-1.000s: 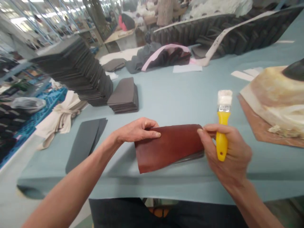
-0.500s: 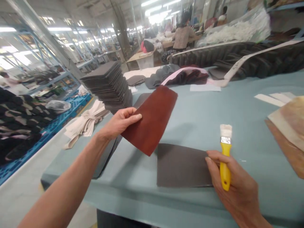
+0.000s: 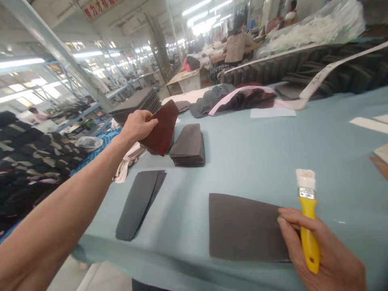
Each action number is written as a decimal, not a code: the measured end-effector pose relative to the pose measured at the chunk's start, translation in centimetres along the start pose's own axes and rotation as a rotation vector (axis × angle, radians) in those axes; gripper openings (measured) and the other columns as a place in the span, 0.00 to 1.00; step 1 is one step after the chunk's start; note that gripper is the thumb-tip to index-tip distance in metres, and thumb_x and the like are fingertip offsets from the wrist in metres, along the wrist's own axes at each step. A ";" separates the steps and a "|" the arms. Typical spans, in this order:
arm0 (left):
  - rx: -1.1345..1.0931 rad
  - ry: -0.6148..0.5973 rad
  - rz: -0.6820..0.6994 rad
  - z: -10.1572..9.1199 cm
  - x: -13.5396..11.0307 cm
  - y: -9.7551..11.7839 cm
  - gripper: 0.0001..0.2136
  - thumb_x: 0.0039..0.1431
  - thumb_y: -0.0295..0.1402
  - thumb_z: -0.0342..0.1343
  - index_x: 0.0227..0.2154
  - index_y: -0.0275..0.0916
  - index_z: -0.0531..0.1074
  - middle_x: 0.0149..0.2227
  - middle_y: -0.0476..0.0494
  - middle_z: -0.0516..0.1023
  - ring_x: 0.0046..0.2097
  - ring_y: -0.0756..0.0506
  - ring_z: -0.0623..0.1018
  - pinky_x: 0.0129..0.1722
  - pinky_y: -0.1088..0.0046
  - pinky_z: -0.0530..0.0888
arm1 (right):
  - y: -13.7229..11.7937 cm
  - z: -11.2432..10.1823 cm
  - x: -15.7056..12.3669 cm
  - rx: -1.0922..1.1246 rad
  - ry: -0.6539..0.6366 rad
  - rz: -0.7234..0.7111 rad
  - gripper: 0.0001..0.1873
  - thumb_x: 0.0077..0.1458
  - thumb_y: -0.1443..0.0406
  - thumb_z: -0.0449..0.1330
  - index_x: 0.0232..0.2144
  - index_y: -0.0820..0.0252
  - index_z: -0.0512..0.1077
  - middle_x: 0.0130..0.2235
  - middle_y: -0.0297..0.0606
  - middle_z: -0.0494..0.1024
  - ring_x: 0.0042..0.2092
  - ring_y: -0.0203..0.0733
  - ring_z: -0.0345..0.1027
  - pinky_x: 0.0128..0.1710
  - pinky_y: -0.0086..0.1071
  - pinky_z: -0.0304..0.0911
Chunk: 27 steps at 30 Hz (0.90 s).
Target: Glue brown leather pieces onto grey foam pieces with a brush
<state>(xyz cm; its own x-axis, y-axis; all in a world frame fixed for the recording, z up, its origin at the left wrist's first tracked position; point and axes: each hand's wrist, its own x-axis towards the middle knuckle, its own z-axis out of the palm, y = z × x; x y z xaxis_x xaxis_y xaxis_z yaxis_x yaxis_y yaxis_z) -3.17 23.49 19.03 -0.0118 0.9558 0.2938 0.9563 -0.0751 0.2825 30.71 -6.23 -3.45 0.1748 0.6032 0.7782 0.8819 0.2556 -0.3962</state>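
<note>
My left hand [image 3: 140,126] stretches forward, thumb and fingers closed on a reddish-brown leather panel [image 3: 163,129]. The panel is tilted up in front of the tall grey stack [image 3: 133,103]. In my right hand [image 3: 324,246] is a paintbrush [image 3: 309,226] with a yellow handle, its pale bristles pointing away from me. Thumb and forefinger of that hand also touch the right end of a dark grey panel [image 3: 247,228] lying flat on the table. A shorter grey stack [image 3: 188,145] stands just right of the leather panel. Several fanned grey pieces [image 3: 138,206] lie nearer, at left.
Green-blue cloth covers the table [image 3: 242,161]. Pink and dark pieces [image 3: 242,99] lie at the back, before a long row of dark pieces [image 3: 333,72]. Pale strips [image 3: 371,123] are at right. Dark bundles [image 3: 27,161] pile up beyond the left edge. A person [image 3: 236,42] sits further off.
My left hand has carried the leather panel forward and left, toward the stacks. My right hand still has the brush and stays at the grey panel. The view has shifted.
</note>
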 end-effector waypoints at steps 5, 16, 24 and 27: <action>0.360 -0.012 0.064 1.0 0.7 2.9 0.14 0.63 0.38 0.56 0.45 0.40 0.84 0.47 0.33 0.86 0.52 0.31 0.83 0.53 0.58 0.77 | 0.0 0.2 0.2 0.009 -0.008 0.025 0.09 0.74 0.58 0.61 0.44 0.57 0.74 0.43 0.35 0.85 0.40 0.40 0.83 0.44 0.33 0.73; 0.636 -0.140 0.134 5.6 -0.4 8.7 0.21 0.64 0.29 0.52 0.53 0.29 0.83 0.53 0.19 0.84 0.57 0.26 0.82 0.53 0.53 0.79 | -0.3 0.1 0.6 0.037 -0.005 0.004 0.06 0.74 0.61 0.60 0.44 0.57 0.73 0.43 0.36 0.85 0.40 0.38 0.83 0.44 0.30 0.74; 0.583 -0.214 0.208 8.2 -2.5 11.0 0.19 0.64 0.29 0.55 0.54 0.32 0.82 0.55 0.22 0.84 0.59 0.26 0.82 0.55 0.54 0.79 | -0.5 0.0 0.9 0.057 0.003 0.003 0.04 0.74 0.62 0.60 0.44 0.56 0.72 0.41 0.36 0.85 0.39 0.39 0.83 0.42 0.30 0.76; 0.511 -0.229 0.219 8.6 -2.8 11.2 0.18 0.66 0.36 0.57 0.52 0.34 0.84 0.54 0.24 0.84 0.58 0.25 0.82 0.55 0.53 0.79 | -0.5 -0.1 0.9 0.058 0.006 0.008 0.03 0.73 0.63 0.61 0.44 0.56 0.72 0.42 0.36 0.85 0.39 0.39 0.83 0.42 0.30 0.76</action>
<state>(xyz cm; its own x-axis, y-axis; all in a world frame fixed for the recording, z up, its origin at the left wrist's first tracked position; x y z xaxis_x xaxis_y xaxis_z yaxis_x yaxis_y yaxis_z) 10.05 22.43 13.49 0.2104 0.9747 0.0756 0.9494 -0.1853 -0.2536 30.46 -5.89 -2.51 0.1849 0.6007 0.7778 0.8538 0.2938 -0.4298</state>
